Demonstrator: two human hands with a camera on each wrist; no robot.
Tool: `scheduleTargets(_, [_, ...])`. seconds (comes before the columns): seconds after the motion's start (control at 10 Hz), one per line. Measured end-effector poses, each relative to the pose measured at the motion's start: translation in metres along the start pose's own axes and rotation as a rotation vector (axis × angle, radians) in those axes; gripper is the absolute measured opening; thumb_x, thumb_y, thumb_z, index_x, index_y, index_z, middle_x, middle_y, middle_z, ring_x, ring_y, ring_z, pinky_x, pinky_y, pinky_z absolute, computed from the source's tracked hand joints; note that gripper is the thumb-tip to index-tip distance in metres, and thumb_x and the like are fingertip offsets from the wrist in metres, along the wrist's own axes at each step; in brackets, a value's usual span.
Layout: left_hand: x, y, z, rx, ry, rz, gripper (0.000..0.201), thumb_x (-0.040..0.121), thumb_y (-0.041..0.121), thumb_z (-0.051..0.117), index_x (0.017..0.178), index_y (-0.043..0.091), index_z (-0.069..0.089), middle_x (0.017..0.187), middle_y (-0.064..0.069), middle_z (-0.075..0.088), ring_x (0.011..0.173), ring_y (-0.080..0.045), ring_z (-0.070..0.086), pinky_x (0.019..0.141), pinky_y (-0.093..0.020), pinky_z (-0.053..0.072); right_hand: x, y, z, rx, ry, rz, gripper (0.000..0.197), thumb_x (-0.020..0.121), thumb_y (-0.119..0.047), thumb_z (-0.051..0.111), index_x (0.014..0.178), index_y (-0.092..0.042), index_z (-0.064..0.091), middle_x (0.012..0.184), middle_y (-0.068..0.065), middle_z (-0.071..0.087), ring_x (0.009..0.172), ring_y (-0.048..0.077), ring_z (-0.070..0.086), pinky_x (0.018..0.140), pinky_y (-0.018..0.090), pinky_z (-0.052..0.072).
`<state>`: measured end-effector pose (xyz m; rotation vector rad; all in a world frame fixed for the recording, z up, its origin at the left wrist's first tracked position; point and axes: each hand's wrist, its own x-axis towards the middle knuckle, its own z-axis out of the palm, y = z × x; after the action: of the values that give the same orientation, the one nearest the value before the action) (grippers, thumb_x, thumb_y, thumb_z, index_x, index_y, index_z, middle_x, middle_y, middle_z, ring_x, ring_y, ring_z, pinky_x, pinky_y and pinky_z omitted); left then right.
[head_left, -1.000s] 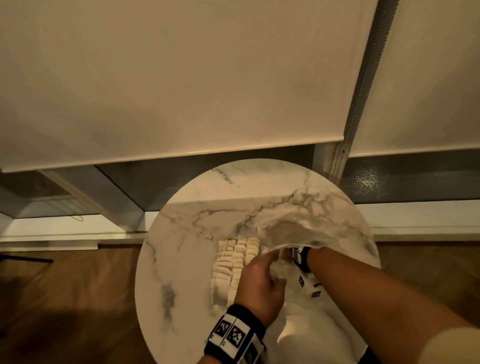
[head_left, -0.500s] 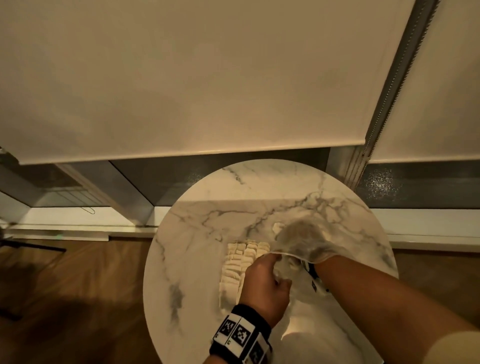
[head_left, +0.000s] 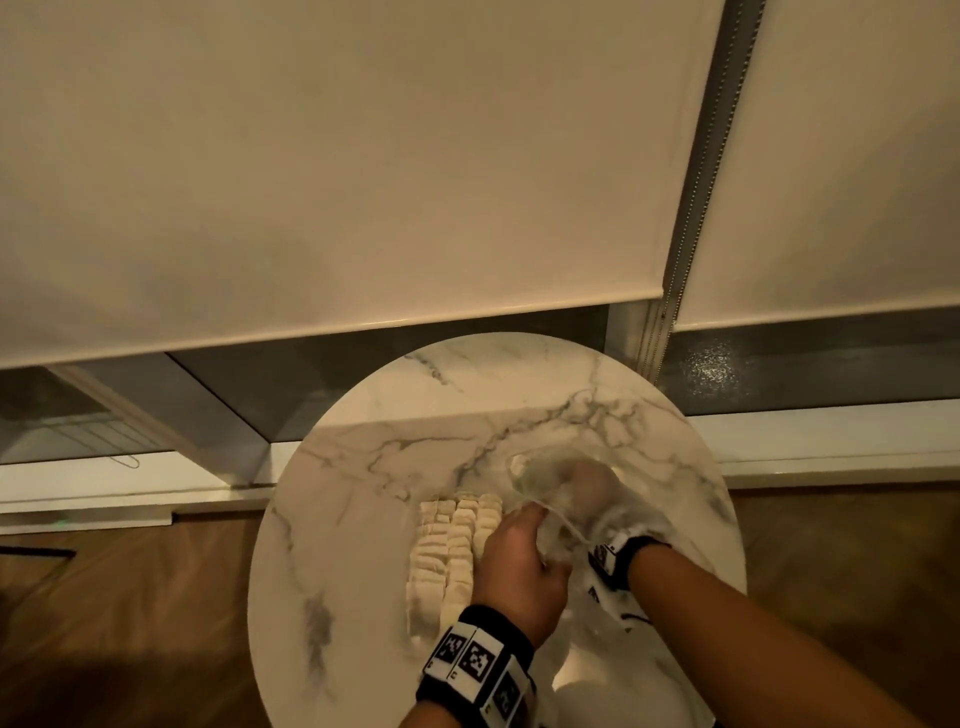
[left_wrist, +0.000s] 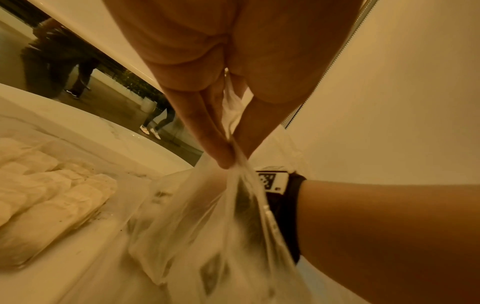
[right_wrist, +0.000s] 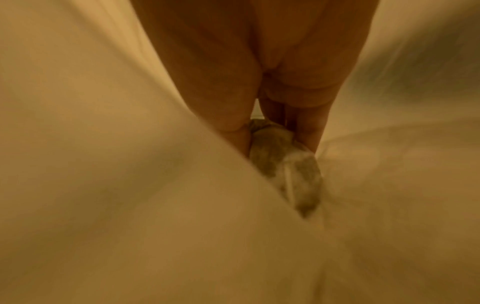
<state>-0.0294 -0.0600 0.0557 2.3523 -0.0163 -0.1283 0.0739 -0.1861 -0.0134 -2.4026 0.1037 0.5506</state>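
Observation:
A clear plastic bag (head_left: 545, 480) lies on the round marble table (head_left: 363, 519), to the right of centre. My left hand (head_left: 537, 514) pinches the bag's mouth edge between thumb and fingers, as the left wrist view shows (left_wrist: 231, 158). My right hand (head_left: 592, 483) is inside the bag, seen through the film. In the blurred right wrist view its fingers (right_wrist: 275, 144) hold a pale greyish lump (right_wrist: 285, 164). Three rows of white pieces (head_left: 452, 551) lie on the table just left of my left hand, and they fill the left wrist view's left side (left_wrist: 46, 195).
The table stands against a window with two lowered cream roller blinds (head_left: 363, 182) and a bead chain (head_left: 696, 208). Brown wooden floor (head_left: 130, 623) surrounds the table. Bag film with black print (head_left: 613, 603) lies under my right wrist.
The head view has swung slightly. My right hand stays in the bag and has shifted a little inside it. My left hand keeps its pinch on the bag's edge.

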Motion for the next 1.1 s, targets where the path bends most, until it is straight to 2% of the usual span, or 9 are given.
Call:
scheduleTargets(0.1, [0.003,0.0,0.007,0.03,-0.022,0.014,0.06,0.077,0.017,0.069,0.132,0.029,0.05,0.125,0.008,0.056,0.099,-0.019,0.063,0.093,-0.028,0.05,-0.003,0.014,-0.002,0.199,0.056,0.064,0.032,0.095,-0.016,0.056,0.125,-0.006,0.061,0.127,0.015,0.063,0.116,0.028,0.06,0.098,0.035,0.049])
scheduleTargets(0.2, [0.007,0.001,0.013,0.052,-0.049,0.005,0.068,0.078,0.015,0.07,0.14,0.024,0.044,0.136,0.004,0.05,0.107,-0.022,0.062,0.098,-0.029,0.049,-0.037,0.012,-0.005,0.298,0.101,0.122,0.016,0.091,-0.034,0.06,0.087,-0.023,0.071,0.08,0.002,0.074,0.069,0.019,0.071,0.06,0.03,0.056])
scheduleTargets(0.3, [0.01,0.0,0.019,0.091,-0.091,-0.01,0.073,0.077,0.017,0.071,0.143,0.024,0.041,0.141,0.003,0.048,0.109,-0.023,0.061,0.1,-0.03,0.048,-0.064,0.012,-0.01,0.396,0.086,0.218,0.017,0.088,-0.022,0.059,0.074,-0.018,0.067,0.063,0.01,0.066,0.039,0.022,0.058,0.041,0.028,0.047])
scheduleTargets(0.5, [0.012,0.0,0.023,0.177,-0.163,0.014,0.077,0.081,0.016,0.069,0.149,0.022,0.033,0.15,0.001,0.039,0.135,-0.017,0.04,0.111,-0.027,0.035,-0.113,0.021,-0.031,0.384,0.155,0.132,0.015,0.076,-0.017,0.07,0.089,-0.022,0.077,0.084,-0.002,0.074,0.069,0.011,0.065,0.054,0.012,0.045])
scheduleTargets(0.7, [0.003,-0.009,0.032,0.151,-0.231,-0.038,0.072,0.083,0.013,0.066,0.147,0.02,0.034,0.143,0.004,0.042,0.134,-0.019,0.041,0.107,-0.019,0.032,-0.144,0.034,-0.041,0.481,0.17,0.109,0.03,0.073,-0.015,0.078,0.101,-0.025,0.077,0.091,-0.007,0.074,0.08,0.005,0.066,0.056,0.004,0.043])
scheduleTargets(0.8, [-0.009,-0.014,0.041,0.121,-0.268,-0.076,0.066,0.084,0.019,0.064,0.144,0.021,0.039,0.141,0.001,0.047,0.133,-0.02,0.043,0.107,-0.018,0.031,-0.158,0.034,-0.047,0.573,0.16,0.068,0.025,0.072,-0.012,0.079,0.094,-0.025,0.08,0.08,-0.007,0.075,0.068,0.004,0.068,0.065,0.023,0.058])
scheduleTargets(0.9, [-0.023,-0.029,0.053,0.089,-0.384,-0.121,0.071,0.078,0.029,0.069,0.143,0.026,0.042,0.143,0.001,0.049,0.132,-0.018,0.046,0.109,-0.026,0.038,-0.177,0.024,-0.054,0.77,0.066,-0.02,0.021,0.079,-0.003,0.077,0.098,-0.013,0.078,0.084,0.009,0.077,0.059,0.023,0.07,0.059,0.04,0.06])
scheduleTargets(1.0, [-0.034,-0.036,0.05,0.002,-0.439,-0.183,0.064,0.079,0.027,0.073,0.139,0.025,0.05,0.135,0.004,0.057,0.119,-0.013,0.056,0.102,-0.022,0.044,-0.187,0.018,-0.059,0.919,0.035,-0.039,0.022,0.079,0.001,0.077,0.1,-0.005,0.076,0.091,0.022,0.074,0.078,0.044,0.069,0.071,0.057,0.059])
scheduleTargets(1.1, [-0.041,-0.047,0.039,-0.213,-0.371,-0.229,0.054,0.078,0.018,0.075,0.129,0.03,0.06,0.132,0.01,0.055,0.111,-0.011,0.056,0.098,-0.024,0.046,-0.193,0.009,-0.059,0.979,0.025,-0.05,0.022,0.078,0.002,0.077,0.098,-0.005,0.076,0.098,0.032,0.07,0.086,0.047,0.065,0.08,0.062,0.053])
